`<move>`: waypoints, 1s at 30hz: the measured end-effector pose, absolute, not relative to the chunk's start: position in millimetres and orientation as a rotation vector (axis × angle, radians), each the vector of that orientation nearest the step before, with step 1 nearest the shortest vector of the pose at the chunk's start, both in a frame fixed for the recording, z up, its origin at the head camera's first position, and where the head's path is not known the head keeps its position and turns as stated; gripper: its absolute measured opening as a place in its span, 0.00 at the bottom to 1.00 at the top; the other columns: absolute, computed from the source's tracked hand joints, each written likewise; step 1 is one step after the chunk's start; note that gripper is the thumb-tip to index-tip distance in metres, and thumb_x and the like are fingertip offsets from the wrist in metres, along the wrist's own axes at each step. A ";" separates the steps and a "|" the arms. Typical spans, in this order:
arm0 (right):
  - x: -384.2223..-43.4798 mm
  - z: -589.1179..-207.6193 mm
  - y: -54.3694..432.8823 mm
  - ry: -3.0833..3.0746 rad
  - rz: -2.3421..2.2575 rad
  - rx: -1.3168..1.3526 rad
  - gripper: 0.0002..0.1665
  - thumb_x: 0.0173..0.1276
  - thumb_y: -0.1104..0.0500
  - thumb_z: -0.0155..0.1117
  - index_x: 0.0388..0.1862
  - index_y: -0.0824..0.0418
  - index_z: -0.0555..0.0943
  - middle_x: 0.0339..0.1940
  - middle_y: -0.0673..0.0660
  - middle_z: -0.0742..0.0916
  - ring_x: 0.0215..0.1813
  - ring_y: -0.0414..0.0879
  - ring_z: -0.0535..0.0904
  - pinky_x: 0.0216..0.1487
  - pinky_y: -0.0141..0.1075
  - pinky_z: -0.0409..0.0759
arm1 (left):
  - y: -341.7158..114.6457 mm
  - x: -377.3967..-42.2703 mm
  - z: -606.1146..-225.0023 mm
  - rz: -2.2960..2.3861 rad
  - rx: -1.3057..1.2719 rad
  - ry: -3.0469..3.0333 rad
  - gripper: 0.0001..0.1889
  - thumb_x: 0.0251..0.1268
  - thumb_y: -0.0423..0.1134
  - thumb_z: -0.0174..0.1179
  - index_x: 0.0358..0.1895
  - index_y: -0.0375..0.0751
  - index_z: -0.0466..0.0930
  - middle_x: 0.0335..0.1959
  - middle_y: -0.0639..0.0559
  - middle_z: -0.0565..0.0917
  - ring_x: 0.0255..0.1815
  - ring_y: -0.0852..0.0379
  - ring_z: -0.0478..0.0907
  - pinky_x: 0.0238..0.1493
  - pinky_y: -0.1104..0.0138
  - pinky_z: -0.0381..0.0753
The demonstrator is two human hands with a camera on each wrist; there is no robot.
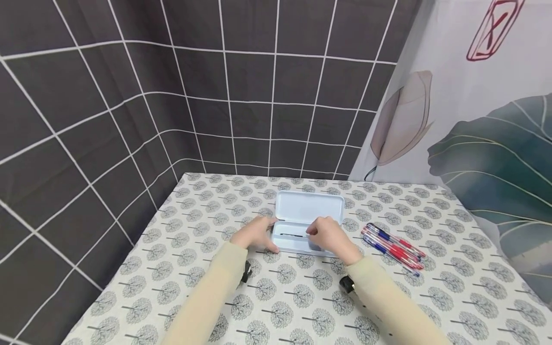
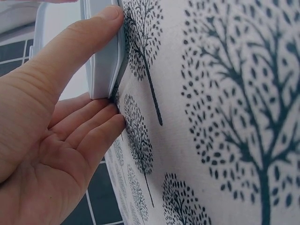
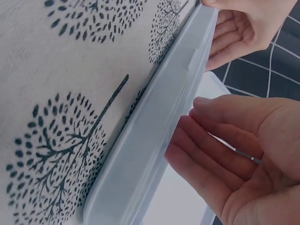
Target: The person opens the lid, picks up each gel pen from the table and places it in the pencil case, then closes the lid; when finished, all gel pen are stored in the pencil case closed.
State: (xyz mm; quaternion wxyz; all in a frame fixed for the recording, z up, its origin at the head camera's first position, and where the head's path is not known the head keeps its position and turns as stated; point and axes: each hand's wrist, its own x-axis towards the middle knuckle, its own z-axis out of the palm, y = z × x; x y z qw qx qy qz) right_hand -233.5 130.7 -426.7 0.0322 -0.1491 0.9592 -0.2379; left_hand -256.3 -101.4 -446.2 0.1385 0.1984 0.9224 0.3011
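The left hand [image 1: 255,233] grips the left end of the open pencil case [image 1: 304,207] between spread thumb and fingers, while the right hand [image 1: 331,236], fingertips bunched (pinch unclear), apparently settles the dark pen [image 1: 291,235] inside, next calling for careful withdrawal.

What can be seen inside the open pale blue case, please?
Inside the case, a thin, dark, pen-like item shows. The right hand covers part of the right side, so whatever lies beneath it cannot be seen.
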 end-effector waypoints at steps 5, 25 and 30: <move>-234.0 -424.0 133.0 2.922 -0.784 -0.438 0.10 0.57 0.63 0.70 0.39 0.62 0.88 0.35 0.57 0.91 0.31 0.43 0.84 0.42 0.39 0.87 | -101.2 -256.3 -443.3 0.884 0.571 2.667 0.51 0.31 0.41 0.82 0.68 0.37 0.69 0.66 0.41 0.76 0.68 0.43 0.71 0.72 0.51 0.66; -231.3 -414.2 151.3 2.954 -0.818 -0.516 0.09 0.59 0.61 0.71 0.37 0.64 0.88 0.33 0.57 0.90 0.34 0.45 0.86 0.42 0.39 0.87 | -101.0 -256.1 -444.2 0.867 0.570 2.667 0.51 0.32 0.42 0.82 0.68 0.37 0.69 0.65 0.41 0.76 0.67 0.42 0.71 0.71 0.49 0.67; -230.7 -414.7 157.2 2.990 -0.806 -0.524 0.09 0.58 0.60 0.71 0.37 0.63 0.88 0.33 0.56 0.91 0.34 0.45 0.86 0.41 0.40 0.87 | -100.3 -255.0 -442.8 0.880 0.578 2.663 0.49 0.32 0.41 0.82 0.67 0.37 0.71 0.64 0.42 0.77 0.67 0.43 0.72 0.72 0.50 0.67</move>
